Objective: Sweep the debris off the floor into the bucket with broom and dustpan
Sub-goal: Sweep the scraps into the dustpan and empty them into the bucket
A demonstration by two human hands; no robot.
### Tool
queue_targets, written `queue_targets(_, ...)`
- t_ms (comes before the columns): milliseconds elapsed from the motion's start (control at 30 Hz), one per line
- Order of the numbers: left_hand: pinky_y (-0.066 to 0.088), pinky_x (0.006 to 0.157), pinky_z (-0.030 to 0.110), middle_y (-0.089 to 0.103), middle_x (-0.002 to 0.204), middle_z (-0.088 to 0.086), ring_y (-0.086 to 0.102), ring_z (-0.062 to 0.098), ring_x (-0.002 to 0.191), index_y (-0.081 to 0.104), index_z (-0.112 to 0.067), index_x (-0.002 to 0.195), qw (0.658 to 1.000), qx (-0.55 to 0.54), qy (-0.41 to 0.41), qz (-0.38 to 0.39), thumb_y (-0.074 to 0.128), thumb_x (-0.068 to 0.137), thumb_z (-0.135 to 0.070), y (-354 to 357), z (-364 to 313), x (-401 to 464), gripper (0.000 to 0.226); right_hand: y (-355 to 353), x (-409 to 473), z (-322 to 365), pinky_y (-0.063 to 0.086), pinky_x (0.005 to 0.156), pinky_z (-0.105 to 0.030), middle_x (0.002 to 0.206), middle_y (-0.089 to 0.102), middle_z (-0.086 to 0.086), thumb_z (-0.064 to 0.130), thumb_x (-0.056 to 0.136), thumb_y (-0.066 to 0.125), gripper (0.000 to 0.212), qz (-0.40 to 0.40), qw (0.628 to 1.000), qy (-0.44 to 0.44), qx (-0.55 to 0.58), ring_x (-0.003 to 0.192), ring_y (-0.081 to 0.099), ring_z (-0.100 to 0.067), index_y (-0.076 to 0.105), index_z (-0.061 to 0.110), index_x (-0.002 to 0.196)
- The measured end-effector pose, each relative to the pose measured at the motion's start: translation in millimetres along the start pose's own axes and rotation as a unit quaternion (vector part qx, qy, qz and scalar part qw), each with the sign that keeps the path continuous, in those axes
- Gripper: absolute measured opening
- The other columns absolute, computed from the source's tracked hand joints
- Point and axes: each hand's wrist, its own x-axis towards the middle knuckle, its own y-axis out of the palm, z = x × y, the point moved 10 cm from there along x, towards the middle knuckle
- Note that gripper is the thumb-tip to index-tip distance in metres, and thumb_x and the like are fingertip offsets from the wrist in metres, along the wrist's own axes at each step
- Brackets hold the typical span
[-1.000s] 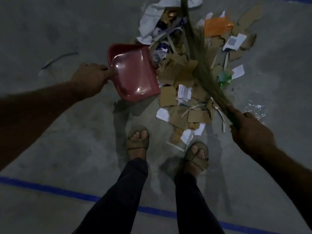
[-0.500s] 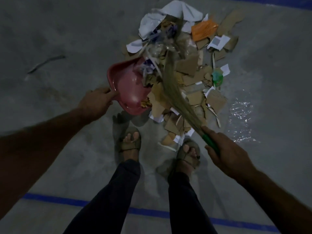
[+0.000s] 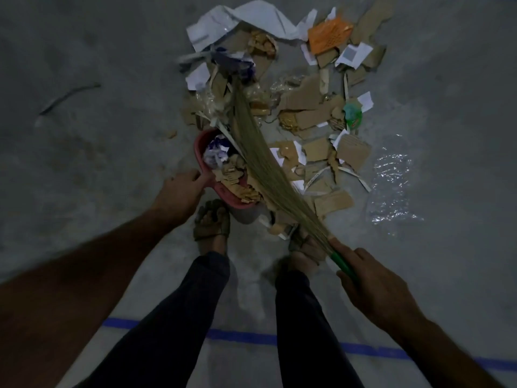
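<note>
Head cam, looking down: left hand (image 3: 181, 191) grips the handle of the red dustpan (image 3: 201, 152), which sits tilted on the concrete floor (image 3: 84, 163) just ahead of the person's left foot, already partly filled w/ cardboard bits & crumpled paper. Right hand (image 3: 372, 287) is wrapped round the green handle of the broom (image 3: 260, 152); its straw bristles lie diagonally across the pan's open side & up into the debris pile (image 3: 316, 107) (cardboard scraps, white paper, an orange wrapper, a green one). Blue tape line (image 3: 240, 336) runs behind the feet
</note>
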Motion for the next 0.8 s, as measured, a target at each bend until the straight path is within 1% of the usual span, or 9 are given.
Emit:
queue_targets(133, 0.046, 0.064, 0.041, 0.053, 0.099, 0.015, 0.052, 0.031, 0.080, 0.048, -0.016, 0.136, 0.998, -0.048, -0.039, -0.006, 0.058, 0.096, -0.014, -1.0, -15.6, -15.2, 0.041, 1.8, -9.0, 11.9, 0.038, 0.052, -0.021, 0.105, 0.049, 0.009, 0.032, 0.094, 0.059, 0.074, 0.003, 1.000, 0.002, 0.009, 0.079, 0.057, -0.015, 0.018, 0.044, 0.155)
queue_targets(233, 0.045, 0.068, 0.037, 0.051, 0.104, 0.011, 0.049, 0.026, 0.084, 0.044, -0.021, 0.135, 0.994, -0.092, -0.064, -0.016, 0.048, 0.099, -0.024, -12.4, -27.3, -36.9, 0.036, -1.0, -31.7, 26.6, 0.035, 0.049, -0.021, 0.101, 0.049, 0.005, 0.030, 0.093, 0.061, 0.075, -0.001, 0.999, 0.000, 0.033, 0.070, 0.055, -0.017, 0.021, 0.040, 0.155)
queue_targets(300, 0.041, 0.069, 0.034, 0.050, 0.104, 0.008, 0.047, 0.022, 0.085, 0.043, -0.023, 0.133, 0.992, -0.101, -0.073, -0.023, 0.046, 0.100, -0.027, -23.1, -35.9, -53.3, 0.033, -2.6, -53.5, 34.1, 0.045, 0.050, -0.032, 0.099, 0.046, 0.006, 0.031, 0.092, 0.061, 0.079, 0.004, 0.998, 0.005, 0.056, 0.067, 0.055, -0.020, 0.015, 0.044, 0.155)
queue_targets(367, 0.045, 0.074, 0.036, 0.051, 0.106, 0.007, 0.050, 0.023, 0.088, 0.044, -0.026, 0.131, 0.990, -0.111, -0.082, -0.024, 0.043, 0.101, -0.031, -39.9, -46.3, -73.0, 0.031, -8.7, -81.5, 43.0, 0.050, 0.053, -0.038, 0.099, 0.046, 0.006, 0.032, 0.092, 0.059, 0.078, 0.006, 0.997, 0.007, 0.075, 0.068, 0.056, -0.021, 0.013, 0.047, 0.153)
queue_targets(433, 0.046, 0.078, 0.037, 0.054, 0.106, 0.003, 0.052, 0.021, 0.090, 0.048, -0.028, 0.128, 0.985, -0.134, -0.103, -0.035, 0.034, 0.103, -0.039, -63.6, -52.6, -94.2, 0.030, -21.0, -112.7, 51.6, 0.048, 0.051, -0.035, 0.097, 0.046, 0.006, 0.032, 0.093, 0.058, 0.075, 0.002, 0.997, 0.008, 0.078, 0.066, 0.055, -0.019, 0.016, 0.045, 0.153)
queue_targets(533, 0.044, 0.072, 0.037, 0.051, 0.097, 0.005, 0.054, 0.028, 0.085, 0.044, -0.025, 0.131, 0.985, -0.145, -0.091, -0.035, 0.044, 0.103, -0.031, -97.5, -77.1, -133.9, 0.029, -45.9, -165.1, 65.2, 0.042, 0.050, -0.027, 0.097, 0.044, 0.007, 0.033, 0.094, 0.057, 0.071, -0.006, 0.998, 0.009, 0.056, 0.065, 0.052, -0.015, 0.018, 0.042, 0.154)
queue_targets(633, 0.050, 0.075, 0.042, 0.055, 0.095, 0.003, 0.055, 0.027, 0.085, 0.052, -0.029, 0.125, 0.982, -0.155, -0.097, -0.049, 0.035, 0.103, -0.046, -146.0, -98.7, -173.4, 0.032, -75.7, -219.9, 76.8, 0.046, 0.055, -0.029, 0.101, 0.043, 0.008, 0.038, 0.096, 0.051, 0.071, -0.018, 0.999, 0.026, 0.040, 0.070, 0.055, -0.014, 0.010, 0.046, 0.153)
queue_targets(733, 0.050, 0.074, 0.043, 0.054, 0.098, 0.005, 0.054, 0.028, 0.087, 0.051, -0.029, 0.128, 0.981, -0.159, -0.090, -0.061, 0.046, 0.102, -0.030, -198.3, -127.4, -216.1, 0.027, -101.8, -272.9, 88.0, 0.044, 0.053, -0.028, 0.101, 0.043, 0.008, 0.037, 0.094, 0.051, 0.073, -0.030, 0.999, 0.039, 0.011, 0.070, 0.055, -0.014, 0.009, 0.049, 0.153)
queue_targets(800, 0.047, 0.068, 0.038, 0.054, 0.101, 0.007, 0.052, 0.027, 0.086, 0.048, -0.027, 0.133, 0.988, -0.117, -0.057, -0.082, 0.052, 0.097, -0.022, -232.0, -148.4, -245.5, 0.037, -115.2, -308.3, 96.4, 0.039, 0.047, -0.025, 0.098, 0.045, 0.007, 0.031, 0.090, 0.058, 0.077, -0.050, 0.998, 0.033, -0.002, 0.062, 0.052, -0.013, 0.017, 0.046, 0.154)
